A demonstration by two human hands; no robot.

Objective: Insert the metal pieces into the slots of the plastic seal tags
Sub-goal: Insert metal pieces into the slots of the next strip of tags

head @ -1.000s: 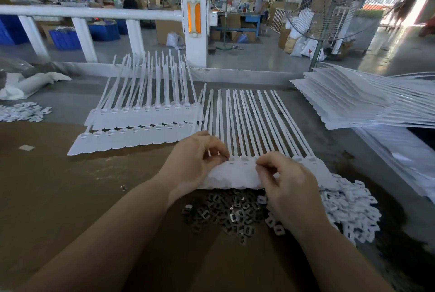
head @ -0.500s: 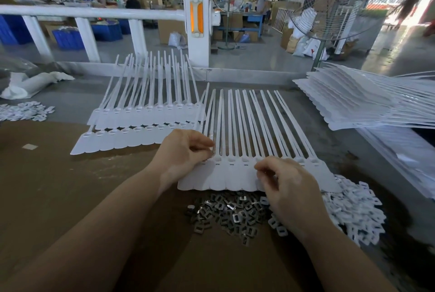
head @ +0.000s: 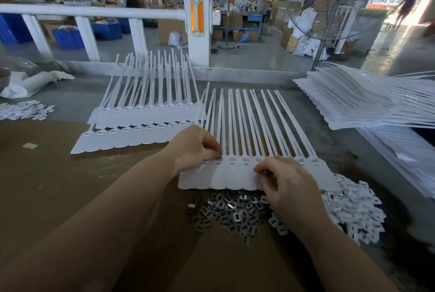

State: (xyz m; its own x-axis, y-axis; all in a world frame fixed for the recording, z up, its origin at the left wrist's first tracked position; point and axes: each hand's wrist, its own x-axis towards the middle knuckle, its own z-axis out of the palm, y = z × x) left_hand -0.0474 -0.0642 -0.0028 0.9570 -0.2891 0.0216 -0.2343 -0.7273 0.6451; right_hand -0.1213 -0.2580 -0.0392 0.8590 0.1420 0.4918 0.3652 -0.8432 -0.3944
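Shifted left hand leftward along joined white plastic seal tags, pinching small metal piece at an end slot; right hand curled, contents hidden.

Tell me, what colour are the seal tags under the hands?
White, all of the seal tags; the head view shows it clearly.

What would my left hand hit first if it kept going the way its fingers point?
Probably the slot end of the seal tag strip. The left hand pinches a small metal piece right at those slots, fingers aimed right and slightly down, though the remaining gap is unclear.
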